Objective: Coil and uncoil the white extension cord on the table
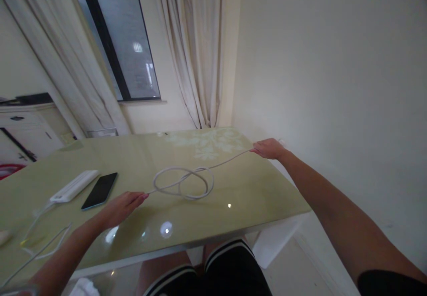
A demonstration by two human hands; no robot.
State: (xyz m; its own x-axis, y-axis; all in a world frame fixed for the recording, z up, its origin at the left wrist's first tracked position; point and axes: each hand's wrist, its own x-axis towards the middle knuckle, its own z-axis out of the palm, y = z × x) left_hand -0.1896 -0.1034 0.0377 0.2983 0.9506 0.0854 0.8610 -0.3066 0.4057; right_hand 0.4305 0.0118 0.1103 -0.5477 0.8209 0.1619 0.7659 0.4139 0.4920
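Observation:
A white cable (209,185) lies in loose overlapping loops on the glossy pale green table (253,189). My left hand (125,205) pinches the cable at the left of the loops, low over the tabletop. At the table's right edge, my right hand (268,148) is closed around the other side of the cable, which runs up to it in a nearly straight line. Beyond my right hand a bit of white shows against the wall; what it is I cannot make out.
Left of my left hand lie a black-screened phone (100,190) and a white power strip (75,186) with its cord. Another white cable (50,247) curls near my left forearm. A wall (333,87) borders the table's right side; curtains (196,51) hang behind it.

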